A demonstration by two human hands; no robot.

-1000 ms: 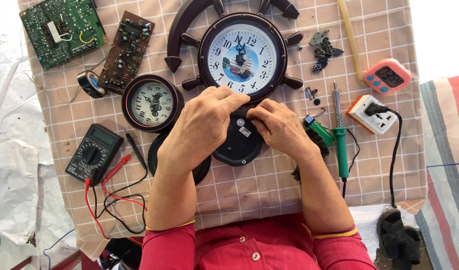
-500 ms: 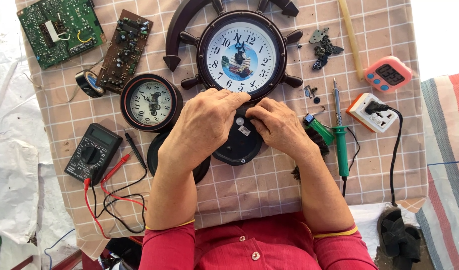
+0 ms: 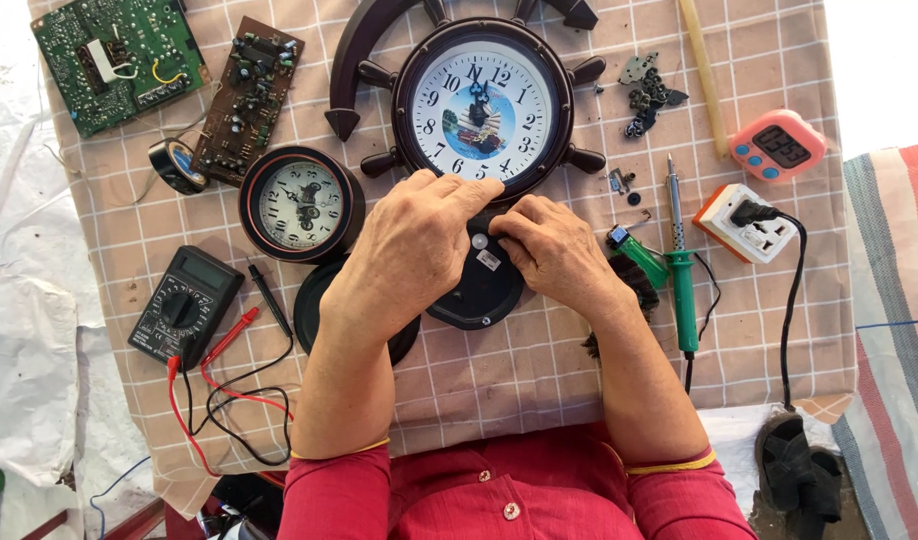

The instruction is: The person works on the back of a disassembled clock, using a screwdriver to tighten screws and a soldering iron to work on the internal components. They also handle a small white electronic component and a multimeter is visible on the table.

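Two hands meet at the middle of the frame over a dark round clock back [image 3: 476, 290] lying flat on the checked counter [image 3: 539, 370], just below the ship's-wheel wall clock [image 3: 476, 105]. Being round, the back has no clear long axis; its small white label faces up. Left hand [image 3: 409, 245] arches over its upper edge, fingers pressed together on it; right hand [image 3: 557, 245] pinches near the label. Fine fitting work at the rim seems underway, calling for steady fingertip pressure. A green soldering iron [image 3: 681, 270] lies right.
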